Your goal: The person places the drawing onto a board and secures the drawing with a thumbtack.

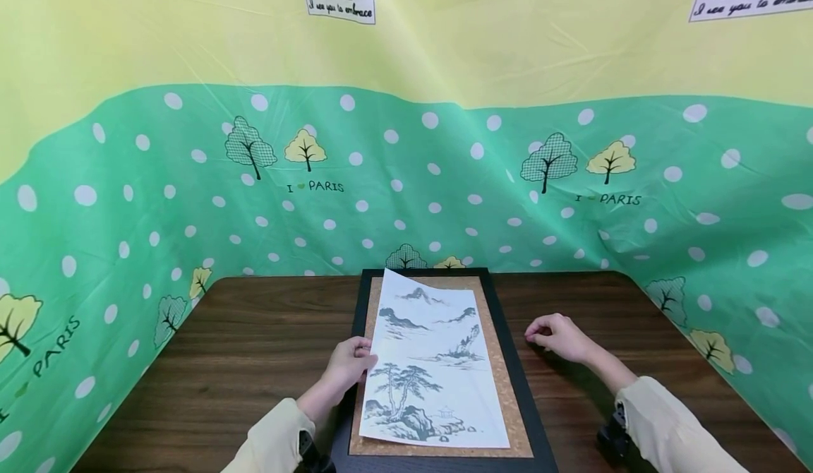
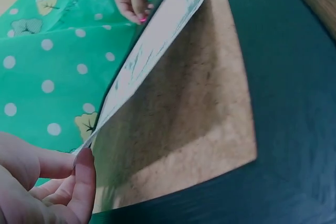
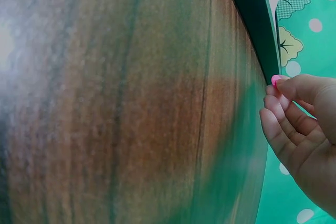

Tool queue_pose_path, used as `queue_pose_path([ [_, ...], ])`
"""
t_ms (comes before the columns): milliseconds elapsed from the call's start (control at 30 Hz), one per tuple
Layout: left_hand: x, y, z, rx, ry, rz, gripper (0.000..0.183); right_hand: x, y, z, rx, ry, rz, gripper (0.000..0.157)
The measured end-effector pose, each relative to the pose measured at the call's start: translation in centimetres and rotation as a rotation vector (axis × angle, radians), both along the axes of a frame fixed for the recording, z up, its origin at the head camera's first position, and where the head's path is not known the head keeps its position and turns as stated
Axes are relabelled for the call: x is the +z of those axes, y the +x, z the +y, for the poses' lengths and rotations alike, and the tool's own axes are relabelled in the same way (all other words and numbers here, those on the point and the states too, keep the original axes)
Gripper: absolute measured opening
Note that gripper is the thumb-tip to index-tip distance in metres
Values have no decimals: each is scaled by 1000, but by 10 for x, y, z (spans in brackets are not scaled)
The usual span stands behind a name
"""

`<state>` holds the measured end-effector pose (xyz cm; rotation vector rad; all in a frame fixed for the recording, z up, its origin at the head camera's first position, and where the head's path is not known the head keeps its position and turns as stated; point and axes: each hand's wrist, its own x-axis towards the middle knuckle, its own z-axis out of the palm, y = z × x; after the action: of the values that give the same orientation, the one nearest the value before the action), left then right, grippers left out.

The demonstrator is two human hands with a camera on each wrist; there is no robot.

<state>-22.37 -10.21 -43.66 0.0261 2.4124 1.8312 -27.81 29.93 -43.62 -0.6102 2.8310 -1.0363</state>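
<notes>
A sheet of paper (image 1: 432,367) printed with a grey ink landscape of mountains and pines lies over a cork board (image 1: 521,430) in a black frame (image 1: 508,360). My left hand (image 1: 351,363) pinches the sheet's left edge between thumb and fingers. In the left wrist view that side of the paper (image 2: 157,40) is lifted off the cork (image 2: 173,114) and casts a shadow on it. To the right of the frame, over the table, my right hand (image 1: 562,337) pinches a small pink push pin (image 3: 275,80) at the tips of thumb and forefinger; mostly its pink end shows.
The board stands on a dark wood-grain table (image 1: 273,325) and reaches its far edge. Behind and around hangs a green and yellow cloth (image 1: 406,169) with white dots and printed trees. Dark bands (image 1: 612,434) sit at both cuffs.
</notes>
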Motion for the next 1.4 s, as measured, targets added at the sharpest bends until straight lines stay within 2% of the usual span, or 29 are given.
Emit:
queue_pose_path([
  [233,-3,1,6,-10,-35,18,29,-1,3,-1,-16,-2,-7,10],
  [533,-6,2,7,69,-87,100,25,-1,4,0,-29,-1,-5,10],
  [1000,-7,2,0,12,-94,108,33,0,4,3,-21,-5,-17,10],
  [1100,-6,-2,-7,-12,-146,147,31,2,2,4,-10,7,-6,10],
  [1300,-4,-17,-27,-56,-376,292,31,10,-6,8,14,30,42,10],
  [1400,-5,-25,-38,-87,-420,277,43,13,-8,7,14,31,42,10],
])
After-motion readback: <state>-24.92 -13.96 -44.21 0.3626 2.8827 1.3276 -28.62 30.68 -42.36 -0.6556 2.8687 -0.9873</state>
